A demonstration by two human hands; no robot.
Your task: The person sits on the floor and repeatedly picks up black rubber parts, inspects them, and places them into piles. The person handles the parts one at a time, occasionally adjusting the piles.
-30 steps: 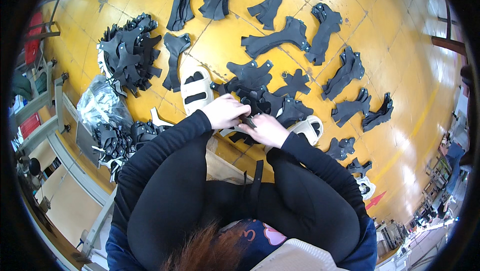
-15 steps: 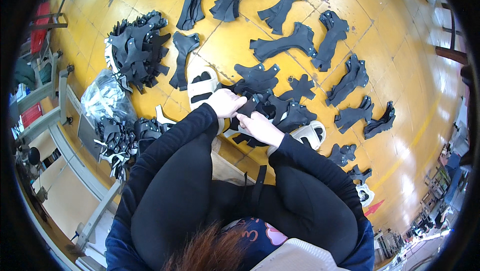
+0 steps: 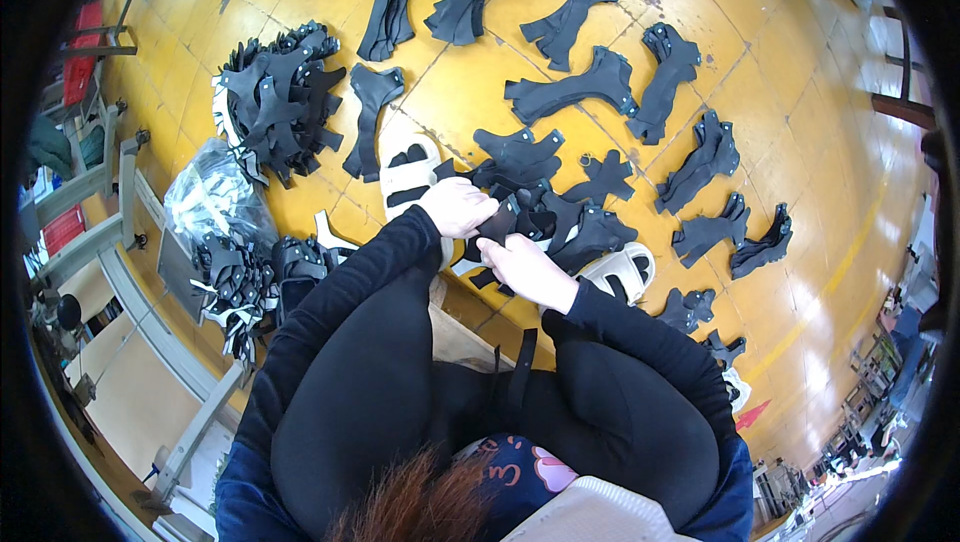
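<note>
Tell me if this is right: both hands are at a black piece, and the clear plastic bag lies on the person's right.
Wrong side: the head view shows the clear plastic bag on the person's left. The left hand and right hand are indeed at a black piece.

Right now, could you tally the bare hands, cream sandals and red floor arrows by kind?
Bare hands: 2 (left hand, right hand)
Cream sandals: 2 (left sandal, right sandal)
Red floor arrow: 1
Total: 5
Left out: the black pieces, which overlap too much to count.
</note>
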